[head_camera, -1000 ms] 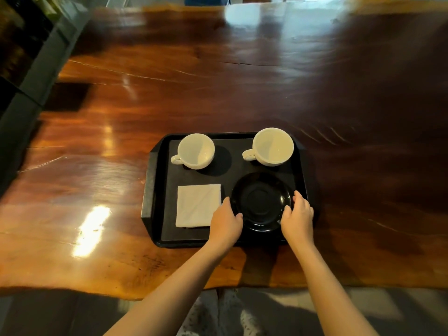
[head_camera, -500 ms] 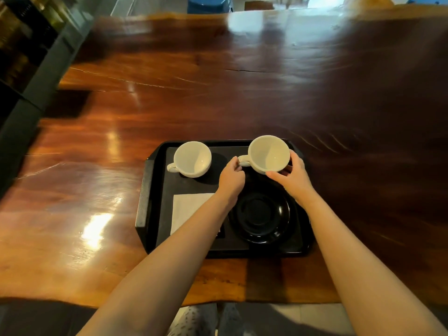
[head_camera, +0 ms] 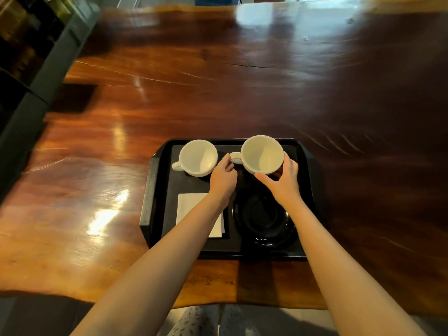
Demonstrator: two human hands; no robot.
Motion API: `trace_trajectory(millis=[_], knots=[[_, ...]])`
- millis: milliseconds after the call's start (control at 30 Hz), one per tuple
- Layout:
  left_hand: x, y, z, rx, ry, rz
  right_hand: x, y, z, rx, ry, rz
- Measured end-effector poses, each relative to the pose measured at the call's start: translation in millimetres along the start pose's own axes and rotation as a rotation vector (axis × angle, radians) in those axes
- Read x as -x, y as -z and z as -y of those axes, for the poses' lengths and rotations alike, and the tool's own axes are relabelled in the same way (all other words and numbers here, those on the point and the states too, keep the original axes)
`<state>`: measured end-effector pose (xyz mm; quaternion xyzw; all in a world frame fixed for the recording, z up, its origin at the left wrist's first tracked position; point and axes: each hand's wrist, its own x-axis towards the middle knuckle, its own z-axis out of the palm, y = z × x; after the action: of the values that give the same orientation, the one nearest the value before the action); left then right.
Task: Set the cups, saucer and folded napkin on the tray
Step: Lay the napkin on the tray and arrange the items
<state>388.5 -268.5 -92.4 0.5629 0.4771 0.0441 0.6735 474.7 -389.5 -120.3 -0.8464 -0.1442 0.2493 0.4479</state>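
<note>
A person is working over a black tray [head_camera: 155, 190] that is sitting at the near edge of a glossy wooden counter [head_camera: 218, 93], and both hands are closing on the right-hand white cup [head_camera: 263, 155]. The left hand [head_camera: 221, 179] is pinching that cup's handle in a narrow grip, while the right hand [head_camera: 282, 179] is cupping the bowl in a wide grip, thumb on the near wall and fingers wrapping the right side. The cup is sitting toward the tray's far right corner; whether its base is resting on the tray or lifting just clear is not something I can tell.

Judging from the layout, the task is looking close to finished. The other white cup [head_camera: 197, 157] is standing empty and upright toward the tray's far left corner, its handle pointing left. The folded napkin [head_camera: 189, 204] is lying flat toward the near left corner, partly hidden under the left forearm. The black saucer [head_camera: 264, 221] is resting toward the near right corner, bare. All four items are already lying within the tray's rim, so what is remaining is probably only this cup's final position, perhaps on the saucer.

No brands, labels or readable writing are showing on any item.
</note>
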Motion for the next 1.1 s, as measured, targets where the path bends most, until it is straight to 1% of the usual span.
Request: trace_trajectory(millis=[67, 133, 200, 267, 300, 333, 400, 467, 533, 633, 767, 867, 1000, 1033, 1100], knots=[[7.4, 4.5, -0.4, -0.007, -0.008, 0.014, 2.6, 1.7, 0.4, 0.000, -0.020, 0.024], [20.1, 16.8, 2.0, -0.012, -0.006, 0.039, 10.1, 4.0, 2.4, 0.002, -0.020, -0.009], [34.1, 39.4, 9.3, -0.040, 0.000, 0.036, 26.0, 6.2, 8.7, 0.017, -0.012, -0.136], [42.8, 68.4, 17.4, -0.042, 0.026, -0.048, 47.5, 1.2, 18.6, 0.037, 0.032, -0.244], [43.0, 82.4, 19.9, -0.027, 0.034, -0.117, 56.8, -5.7, 24.3, 0.033, 0.060, -0.232], [40.3, 94.6, 20.8, -0.009, 0.034, -0.191, 63.6, -15.3, 30.0, 0.023, 0.086, -0.174], [28.0, 110.0, 19.5, 0.009, 0.024, -0.287, 65.6, -40.0, 38.7, 0.000, 0.089, 0.028], [13.8, 113.2, 15.0, -0.004, 0.033, -0.306, 53.3, -62.8, 47.2, -0.037, 0.042, 0.191], [1.7, 109.8, 13.0, -0.008, -0.006, -0.272, 36.7, -80.3, 54.2, -0.082, -0.020, 0.259], [-6.6, 103.5, 10.1, -0.005, -0.036, -0.280, 18.5, -98.0, 59.5, -0.073, -0.037, 0.270], [-17.4, 105.9, 10.9, -0.011, -0.058, -0.284, 9.9, -112.9, 62.2, -0.055, 0.033, 0.184], [-23.0, 106.9, 9.7, -0.006, -0.086, -0.273, 7.8, -118.9, 63.6, -0.078, 0.042, 0.145], [-23.0, 108.3, 10.5, 0.023, -0.095, -0.257, 11.1, -115.8, 68.3, -0.062, 0.033, 0.165], [-18.6, 109.1, 13.3, -0.007, -0.097, -0.264, 17.6, -109.8, 68.6, -0.062, 0.024, 0.183], [0.2, 110.9, 22.8, -0.173, -0.148, -0.287, 39.6, -90.1, 64.2, -0.048, 0.020, 0.198]])
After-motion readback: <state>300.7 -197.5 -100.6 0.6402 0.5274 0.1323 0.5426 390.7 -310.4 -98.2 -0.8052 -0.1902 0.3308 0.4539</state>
